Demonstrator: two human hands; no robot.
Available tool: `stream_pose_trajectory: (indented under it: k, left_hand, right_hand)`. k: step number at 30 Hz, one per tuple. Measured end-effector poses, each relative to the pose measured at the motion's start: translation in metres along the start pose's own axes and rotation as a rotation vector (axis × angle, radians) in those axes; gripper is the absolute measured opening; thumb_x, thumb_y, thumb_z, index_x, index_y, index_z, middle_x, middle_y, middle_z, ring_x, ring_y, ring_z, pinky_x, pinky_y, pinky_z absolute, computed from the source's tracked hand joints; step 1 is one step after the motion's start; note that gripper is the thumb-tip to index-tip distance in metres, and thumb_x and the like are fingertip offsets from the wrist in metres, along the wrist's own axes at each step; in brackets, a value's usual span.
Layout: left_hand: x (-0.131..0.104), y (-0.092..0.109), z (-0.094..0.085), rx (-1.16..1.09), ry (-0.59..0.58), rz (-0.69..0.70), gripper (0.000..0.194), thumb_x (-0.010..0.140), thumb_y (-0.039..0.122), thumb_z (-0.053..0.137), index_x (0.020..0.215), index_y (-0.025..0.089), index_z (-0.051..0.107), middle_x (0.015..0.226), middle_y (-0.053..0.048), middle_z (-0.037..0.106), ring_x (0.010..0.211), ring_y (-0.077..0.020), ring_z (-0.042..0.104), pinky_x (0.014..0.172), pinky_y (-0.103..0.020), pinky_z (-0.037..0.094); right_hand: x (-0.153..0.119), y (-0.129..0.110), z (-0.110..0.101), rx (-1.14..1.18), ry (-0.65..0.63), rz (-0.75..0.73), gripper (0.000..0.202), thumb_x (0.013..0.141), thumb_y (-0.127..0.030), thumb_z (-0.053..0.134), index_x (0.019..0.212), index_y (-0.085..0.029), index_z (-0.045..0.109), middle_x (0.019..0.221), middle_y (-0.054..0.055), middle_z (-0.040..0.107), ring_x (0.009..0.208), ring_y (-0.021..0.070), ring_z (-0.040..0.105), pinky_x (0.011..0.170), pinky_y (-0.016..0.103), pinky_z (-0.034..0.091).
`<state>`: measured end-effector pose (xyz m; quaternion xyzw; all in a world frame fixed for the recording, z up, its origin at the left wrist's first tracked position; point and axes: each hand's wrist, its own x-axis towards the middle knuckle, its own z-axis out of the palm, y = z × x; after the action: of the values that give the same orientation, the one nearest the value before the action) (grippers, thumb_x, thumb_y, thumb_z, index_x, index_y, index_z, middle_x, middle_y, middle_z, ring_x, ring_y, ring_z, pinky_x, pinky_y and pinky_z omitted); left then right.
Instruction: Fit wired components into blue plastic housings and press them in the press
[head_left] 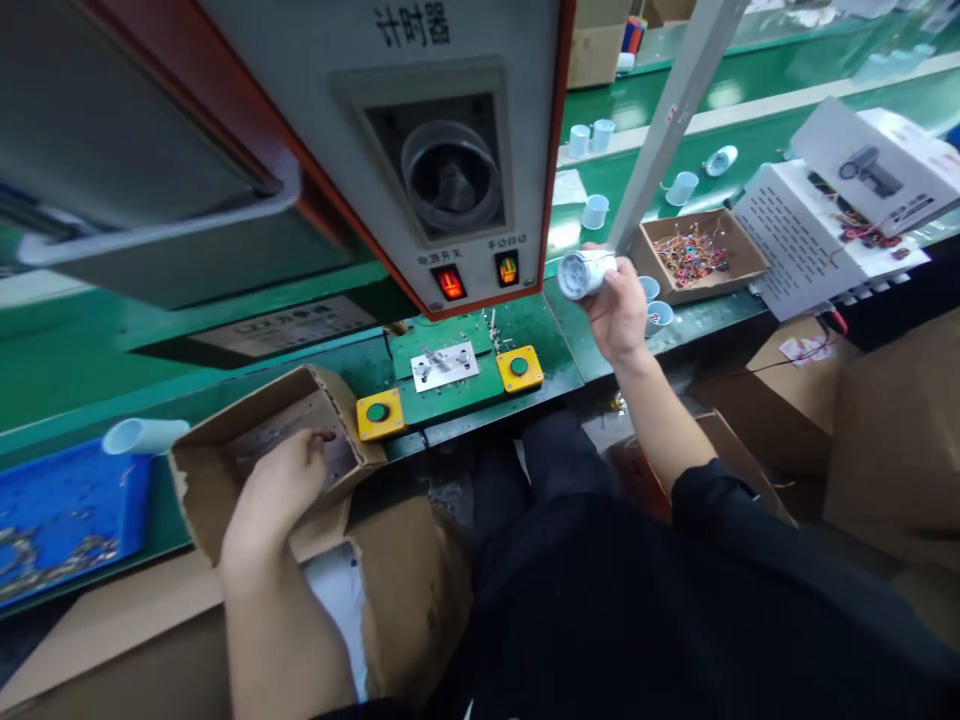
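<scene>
My right hand [616, 315] is raised beside the machine, its fingers wrapped round a light blue cup-shaped plastic housing [576, 276]. The housing lies tilted in the grip, with its round end turned toward the left and ribs or openings on that end. My left hand [289, 475] reaches into an open cardboard box [196, 480] on the left. Its fingers are curled together, and whatever they hold, if anything, is hidden. Between the hands sits a metal fixture plate [448, 368] on the green bench, flanked by two yellow button boxes [380, 414].
A machine panel [360, 150] with a dial and lit switches overhangs the bench. At left lies a blue tray [112, 500] of small metal parts beside another light blue housing [144, 436]. A carton of wired parts [690, 252] and a white metal case [799, 240] stand right.
</scene>
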<state>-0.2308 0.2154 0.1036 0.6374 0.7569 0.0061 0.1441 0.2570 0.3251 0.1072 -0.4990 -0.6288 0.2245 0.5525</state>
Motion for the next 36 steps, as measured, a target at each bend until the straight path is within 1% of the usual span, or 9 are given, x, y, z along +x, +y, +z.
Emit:
stream_pose_trajectory:
  k: [3,6,9,12,14,17,21,32,36]
  left_hand:
    - [-0.015,0.002,-0.01,-0.026,0.021,-0.066,0.035,0.095,0.037,0.038,0.102,0.023,0.07,0.116,-0.01,0.081,0.117,-0.0366,0.073,0.103,-0.05,0.057]
    - [-0.025,0.007,-0.021,-0.073,-0.004,-0.149,0.036,0.094,0.035,0.04,0.104,0.02,0.071,0.112,-0.011,0.081,0.111,-0.0329,0.074,0.104,-0.046,0.056]
    - [-0.028,0.009,-0.026,-0.177,0.023,-0.176,0.035,0.093,0.034,0.041,0.103,0.019,0.072,0.108,-0.012,0.08,0.102,-0.0284,0.076,0.1,-0.04,0.057]
    - [-0.027,0.007,-0.024,-0.276,0.079,-0.195,0.032,0.094,0.034,0.042,0.1,0.019,0.069,0.101,-0.011,0.079,0.093,-0.0259,0.076,0.091,-0.037,0.058]
    - [-0.026,0.006,-0.02,-0.328,0.088,-0.197,0.028,0.096,0.035,0.041,0.098,0.02,0.065,0.097,-0.01,0.078,0.086,-0.0238,0.076,0.085,-0.035,0.059]
    - [-0.024,0.005,-0.016,-0.398,0.09,-0.196,0.026,0.098,0.035,0.041,0.096,0.02,0.063,0.093,-0.008,0.076,0.077,-0.021,0.073,0.079,-0.032,0.058]
    - [-0.022,0.003,-0.013,-0.451,0.133,-0.211,0.028,0.096,0.035,0.043,0.1,0.019,0.067,0.095,-0.008,0.076,0.081,-0.0213,0.074,0.082,-0.033,0.059]
    - [-0.016,-0.009,-0.004,-0.434,0.194,-0.179,0.039,0.094,0.038,0.049,0.114,0.018,0.075,0.109,-0.011,0.08,0.099,-0.0268,0.077,0.096,-0.039,0.059]
    - [-0.02,-0.002,-0.006,-0.42,0.247,-0.117,0.036,0.092,0.037,0.055,0.112,0.018,0.078,0.114,-0.011,0.08,0.105,-0.0268,0.075,0.101,-0.038,0.058]
  right_hand:
    - [-0.025,-0.028,0.048,0.441,-0.127,0.236,0.075,0.099,-0.082,0.029,0.136,-0.023,0.057,0.132,0.012,0.071,0.115,0.0274,0.07,0.09,0.044,0.065]
    - [-0.044,-0.047,0.084,0.637,-0.283,0.359,0.077,0.096,-0.082,0.036,0.137,-0.02,0.057,0.13,0.014,0.073,0.111,0.028,0.073,0.086,0.042,0.065]
    - [-0.053,-0.06,0.111,0.639,-0.284,0.305,0.076,0.092,-0.082,0.051,0.141,-0.023,0.051,0.132,0.013,0.073,0.115,0.0289,0.073,0.09,0.044,0.064]
    - [-0.055,-0.07,0.128,0.474,-0.225,0.087,0.075,0.086,-0.075,0.068,0.141,-0.026,0.05,0.138,0.013,0.07,0.125,0.0298,0.069,0.102,0.048,0.062]
    - [-0.055,-0.076,0.135,0.317,-0.226,-0.053,0.069,0.086,-0.067,0.074,0.138,-0.027,0.054,0.142,0.012,0.068,0.13,0.0301,0.067,0.111,0.051,0.058]
    - [-0.051,-0.08,0.143,0.123,-0.274,-0.181,0.061,0.09,-0.057,0.075,0.14,-0.028,0.055,0.144,0.011,0.068,0.132,0.0311,0.065,0.117,0.054,0.053]
    - [-0.043,-0.074,0.152,-0.022,-0.309,-0.291,0.059,0.093,-0.05,0.072,0.144,-0.027,0.054,0.143,0.011,0.068,0.133,0.0326,0.064,0.118,0.056,0.052]
    - [-0.038,-0.072,0.159,-0.147,-0.334,-0.325,0.055,0.096,-0.05,0.069,0.144,-0.026,0.054,0.138,0.012,0.068,0.133,0.034,0.063,0.115,0.057,0.053]
    - [-0.031,-0.071,0.162,-0.216,-0.357,-0.257,0.059,0.094,-0.062,0.07,0.136,-0.021,0.058,0.127,0.015,0.072,0.122,0.0366,0.067,0.108,0.057,0.054]
